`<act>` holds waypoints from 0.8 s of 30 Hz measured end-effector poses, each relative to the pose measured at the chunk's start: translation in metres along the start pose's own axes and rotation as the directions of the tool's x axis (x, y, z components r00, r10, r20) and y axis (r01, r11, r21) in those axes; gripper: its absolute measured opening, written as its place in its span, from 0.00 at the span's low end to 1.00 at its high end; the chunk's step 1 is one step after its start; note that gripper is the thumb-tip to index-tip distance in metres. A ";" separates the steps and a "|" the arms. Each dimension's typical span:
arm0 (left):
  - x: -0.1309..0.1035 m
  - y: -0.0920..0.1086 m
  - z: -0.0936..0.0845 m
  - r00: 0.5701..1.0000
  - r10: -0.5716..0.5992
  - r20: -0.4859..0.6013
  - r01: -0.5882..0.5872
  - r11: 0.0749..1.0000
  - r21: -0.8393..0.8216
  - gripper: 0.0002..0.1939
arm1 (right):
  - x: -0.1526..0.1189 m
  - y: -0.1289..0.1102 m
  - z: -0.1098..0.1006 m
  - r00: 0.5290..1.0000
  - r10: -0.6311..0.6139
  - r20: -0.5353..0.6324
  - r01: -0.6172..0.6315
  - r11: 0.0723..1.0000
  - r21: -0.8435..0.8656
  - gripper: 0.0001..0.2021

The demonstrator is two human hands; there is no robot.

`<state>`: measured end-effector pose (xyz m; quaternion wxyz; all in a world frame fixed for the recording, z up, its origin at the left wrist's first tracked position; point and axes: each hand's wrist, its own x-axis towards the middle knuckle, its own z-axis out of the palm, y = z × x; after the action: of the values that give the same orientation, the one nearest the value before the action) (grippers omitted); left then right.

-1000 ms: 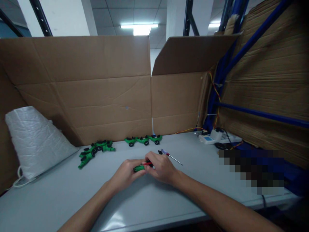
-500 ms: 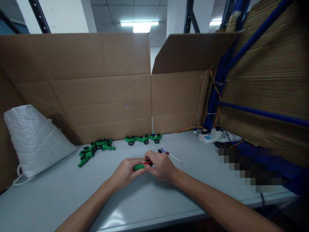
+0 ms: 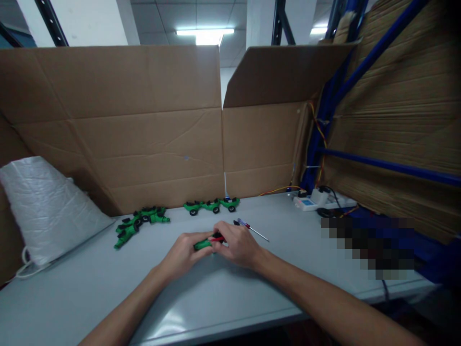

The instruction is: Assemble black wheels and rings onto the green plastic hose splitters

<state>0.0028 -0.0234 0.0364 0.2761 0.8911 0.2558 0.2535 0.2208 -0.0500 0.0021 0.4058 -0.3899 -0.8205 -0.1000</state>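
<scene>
Just below centre frame, the left hand (image 3: 181,255) and right hand (image 3: 239,246) pinch opposite ends of a green toy (image 3: 202,244) lying nearly crosswise.

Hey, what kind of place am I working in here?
Probably a workshop or warehouse workbench: a blue metal rack, brown cardboard panels and a red-and-blue-handled screwdriver suggest it.

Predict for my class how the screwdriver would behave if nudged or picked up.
The screwdriver would probably be stiff, its slim shaft looking straight and metallic. Nudged sideways, it might roll or slide, since it lies loose on a smooth-looking table.
</scene>
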 end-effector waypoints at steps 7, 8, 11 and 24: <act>0.000 -0.003 0.002 1.000 0.016 0.006 -0.016 1.000 0.026 0.14 | -0.001 -0.001 0.000 1.000 -0.002 0.024 0.002 1.000 -0.003 0.04; 0.000 -0.003 0.002 1.000 0.014 0.002 -0.014 1.000 0.020 0.14 | -0.001 -0.001 0.000 1.000 0.001 0.022 -0.001 1.000 -0.003 0.04; 0.000 -0.002 0.001 0.999 0.005 -0.037 -0.005 1.000 -0.001 0.15 | -0.001 0.000 0.000 1.000 0.014 0.007 -0.014 1.000 0.004 0.04; 0.000 -0.011 -0.005 0.988 -0.043 -0.148 0.057 0.994 0.095 0.20 | 0.000 0.012 -0.008 0.987 0.158 0.013 -0.158 0.987 0.020 0.05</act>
<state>-0.0042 -0.0137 0.0330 0.2183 0.8762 0.3098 0.2978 0.2338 -0.0453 0.0055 0.4118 -0.4501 -0.7903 -0.0569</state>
